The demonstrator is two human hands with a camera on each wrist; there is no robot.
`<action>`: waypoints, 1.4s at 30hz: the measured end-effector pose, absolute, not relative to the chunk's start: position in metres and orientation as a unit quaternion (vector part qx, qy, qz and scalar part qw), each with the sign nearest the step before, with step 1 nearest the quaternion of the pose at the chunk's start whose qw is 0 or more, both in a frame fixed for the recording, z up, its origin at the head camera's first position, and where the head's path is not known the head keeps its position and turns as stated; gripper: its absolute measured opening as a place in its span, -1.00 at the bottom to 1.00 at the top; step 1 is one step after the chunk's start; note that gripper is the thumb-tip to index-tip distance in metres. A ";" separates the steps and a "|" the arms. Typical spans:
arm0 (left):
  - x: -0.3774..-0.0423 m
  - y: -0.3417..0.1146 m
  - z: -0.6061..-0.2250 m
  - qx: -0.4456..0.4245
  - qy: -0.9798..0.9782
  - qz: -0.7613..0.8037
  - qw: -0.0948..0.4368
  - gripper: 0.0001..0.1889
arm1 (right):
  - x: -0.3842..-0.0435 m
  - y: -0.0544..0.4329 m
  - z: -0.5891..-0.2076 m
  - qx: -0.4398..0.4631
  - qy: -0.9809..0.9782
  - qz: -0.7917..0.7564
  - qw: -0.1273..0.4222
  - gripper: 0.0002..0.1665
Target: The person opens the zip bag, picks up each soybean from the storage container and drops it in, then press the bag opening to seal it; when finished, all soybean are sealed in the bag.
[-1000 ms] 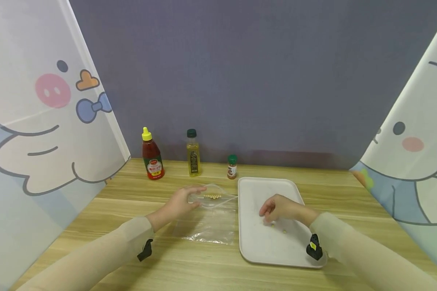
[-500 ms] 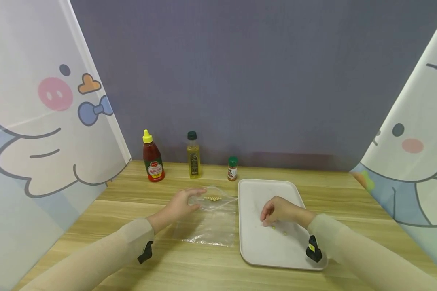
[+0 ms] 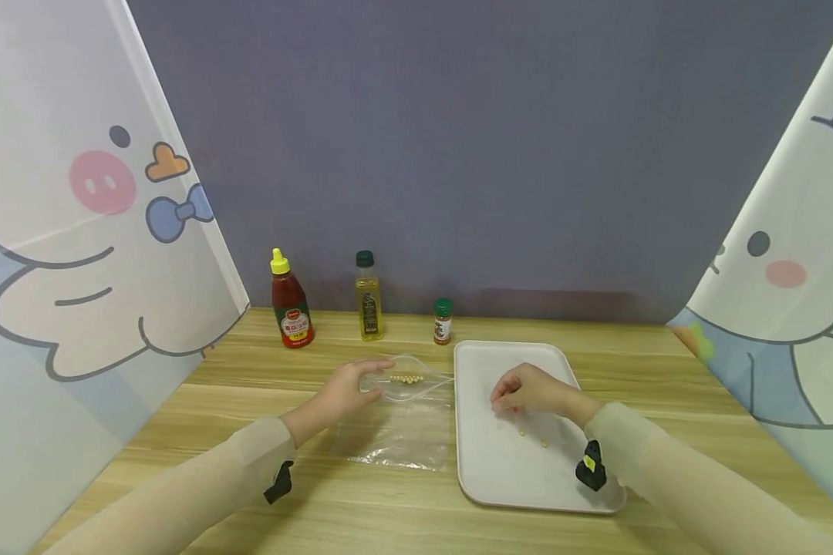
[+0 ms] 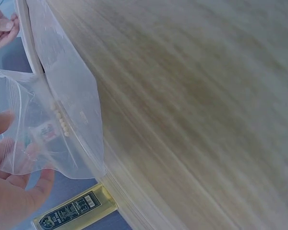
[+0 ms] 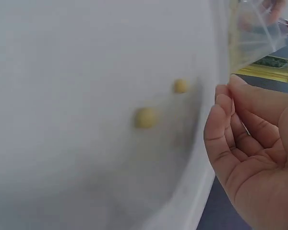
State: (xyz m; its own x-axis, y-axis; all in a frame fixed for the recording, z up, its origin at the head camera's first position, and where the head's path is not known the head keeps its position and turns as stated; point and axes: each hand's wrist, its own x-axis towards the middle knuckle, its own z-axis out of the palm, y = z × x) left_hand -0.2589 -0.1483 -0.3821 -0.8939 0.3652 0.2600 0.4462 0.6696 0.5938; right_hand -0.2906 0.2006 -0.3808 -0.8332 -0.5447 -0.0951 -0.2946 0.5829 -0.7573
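Observation:
My left hand (image 3: 348, 385) holds a clear zip bag (image 3: 399, 432) near its gaping mouth, thumb and fingers spread at the rim. Several pale round soybeans (image 3: 407, 379) lie in a row inside the bag; the left wrist view shows the same soybeans (image 4: 62, 120) through the plastic. Over the white tray (image 3: 486, 478), my right hand (image 3: 527, 388) has thumb and fingertips pinched together around a small soybean, which the fingers almost wholly hide. Two loose soybeans (image 5: 145, 118) rest on the tray below that hand.
Along the back of the wooden table stand a red sauce bottle (image 3: 293, 308) with a yellow cap, an oil bottle (image 3: 369, 304) and a small green-capped spice jar (image 3: 443, 322). A grey panel (image 3: 416, 154) closes off the back, with printed curtains at both sides.
My right hand has pinched its fingertips together at the tray surface, then risen a little and shifted slightly left. My left hand and the bag have stayed nearly still.

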 end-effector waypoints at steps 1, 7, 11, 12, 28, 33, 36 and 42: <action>-0.259 -0.148 -0.382 -0.225 -0.912 -0.337 0.062 -0.46 | -0.292 0.199 -0.379 -0.239 0.874 -0.392 0.161 -0.87; -0.258 -0.147 -0.382 -0.217 -0.911 -0.347 0.057 -0.44 | -0.300 0.186 -0.366 -0.263 0.856 -0.413 0.165 -0.79; -0.258 -0.147 -0.382 -0.215 -0.911 -0.347 0.057 -0.44 | -0.301 0.169 -0.356 -0.274 0.848 -0.422 0.168 -0.76; -0.258 -0.147 -0.382 -0.215 -0.911 -0.347 0.057 -0.44 | -0.301 0.164 -0.353 -0.273 0.847 -0.424 0.168 -0.76; -0.264 -0.147 -0.377 -0.257 -0.906 -0.329 0.065 -0.45 | -0.302 0.088 -0.319 -0.276 0.862 -0.415 0.097 -0.81; -0.265 -0.146 -0.377 -0.260 -0.906 -0.327 0.068 -0.45 | -0.301 0.081 -0.316 -0.274 0.861 -0.416 0.104 -0.81; -0.264 -0.145 -0.378 -0.250 -0.908 -0.330 0.063 -0.44 | -0.301 0.081 -0.319 -0.272 0.858 -0.423 0.107 -0.79; -0.262 -0.146 -0.380 -0.242 -0.910 -0.331 0.063 -0.45 | -0.302 0.090 -0.321 -0.262 0.853 -0.439 0.106 -0.77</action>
